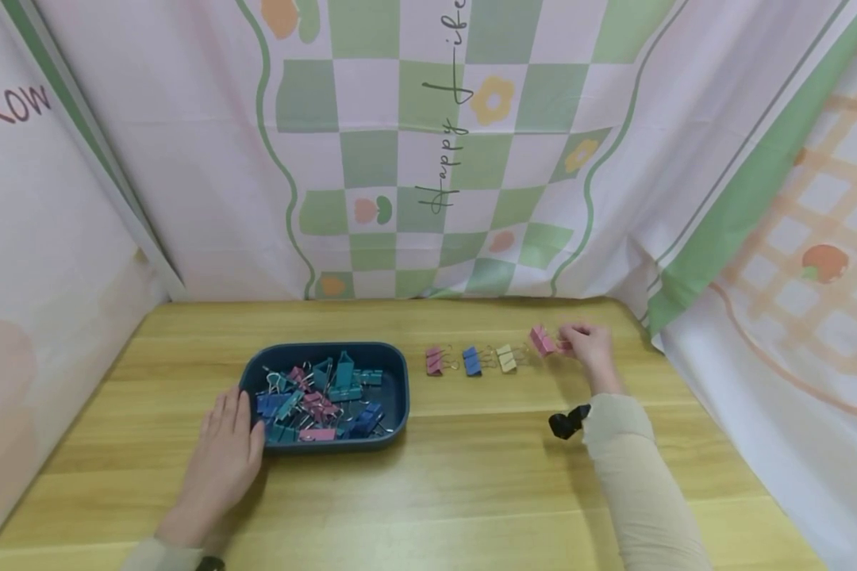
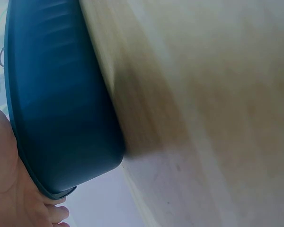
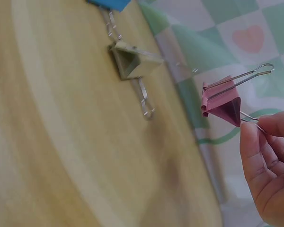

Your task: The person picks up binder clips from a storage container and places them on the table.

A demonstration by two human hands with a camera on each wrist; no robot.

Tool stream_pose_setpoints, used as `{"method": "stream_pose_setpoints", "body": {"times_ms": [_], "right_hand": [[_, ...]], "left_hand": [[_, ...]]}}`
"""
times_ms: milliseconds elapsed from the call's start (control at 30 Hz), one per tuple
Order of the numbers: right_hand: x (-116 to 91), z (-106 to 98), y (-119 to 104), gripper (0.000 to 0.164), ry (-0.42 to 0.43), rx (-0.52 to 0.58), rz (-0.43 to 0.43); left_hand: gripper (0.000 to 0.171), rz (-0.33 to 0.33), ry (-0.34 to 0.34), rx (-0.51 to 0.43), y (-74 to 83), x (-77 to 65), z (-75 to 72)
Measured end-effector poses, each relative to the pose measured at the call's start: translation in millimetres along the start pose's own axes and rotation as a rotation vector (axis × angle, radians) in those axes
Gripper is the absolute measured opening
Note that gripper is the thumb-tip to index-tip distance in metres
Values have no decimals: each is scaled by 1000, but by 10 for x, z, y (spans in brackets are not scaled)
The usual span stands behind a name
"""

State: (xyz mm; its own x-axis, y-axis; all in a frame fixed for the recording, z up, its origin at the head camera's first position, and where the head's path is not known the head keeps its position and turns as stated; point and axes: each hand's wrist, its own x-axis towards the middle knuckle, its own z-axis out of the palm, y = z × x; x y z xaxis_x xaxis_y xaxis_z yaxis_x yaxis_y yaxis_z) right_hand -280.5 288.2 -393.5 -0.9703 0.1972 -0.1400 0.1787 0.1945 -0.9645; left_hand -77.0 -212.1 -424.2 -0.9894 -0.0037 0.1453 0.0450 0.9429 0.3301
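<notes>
My right hand point(image 1: 591, 349) pinches a pink binder clip point(image 1: 542, 340) by one wire handle, between thumb and fingertips. In the right wrist view that clip hangs above the tabletop, its other handle sticking out. A row of three clips lies to its left: a yellow binder clip point(image 1: 506, 359), a blue binder clip point(image 1: 472, 362) and a darker pink binder clip point(image 1: 435, 362). My left hand point(image 1: 223, 448) rests against the left rim of a dark blue tray point(image 1: 397, 396), fingers extended. Inside the tray is a pile of teal, blue and pink binder clips point(image 1: 320, 406).
All this stands on a wooden table point(image 1: 428, 507). A printed curtain point(image 1: 443, 159) hangs along the table's back edge, with more cloth at both sides. A black device point(image 1: 567, 422) is by the right wrist.
</notes>
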Motion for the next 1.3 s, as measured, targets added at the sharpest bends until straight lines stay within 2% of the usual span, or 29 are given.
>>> {"method": "stream_pose_setpoints", "body": {"times_ms": [233, 500, 1067, 1300], "right_hand": [[21, -17, 167, 38, -12, -36, 29], [63, -1, 271, 40, -18, 76, 82], [115, -115, 404, 43, -18, -13, 179], [133, -117, 429, 43, -14, -29, 186]], "left_hand": [[57, -8, -4, 0, 0, 1, -4], [57, -5, -1, 6, -14, -2, 11], [57, -3, 4, 12, -10, 9, 16], [57, -9, 2, 11, -5, 10, 17]]}}
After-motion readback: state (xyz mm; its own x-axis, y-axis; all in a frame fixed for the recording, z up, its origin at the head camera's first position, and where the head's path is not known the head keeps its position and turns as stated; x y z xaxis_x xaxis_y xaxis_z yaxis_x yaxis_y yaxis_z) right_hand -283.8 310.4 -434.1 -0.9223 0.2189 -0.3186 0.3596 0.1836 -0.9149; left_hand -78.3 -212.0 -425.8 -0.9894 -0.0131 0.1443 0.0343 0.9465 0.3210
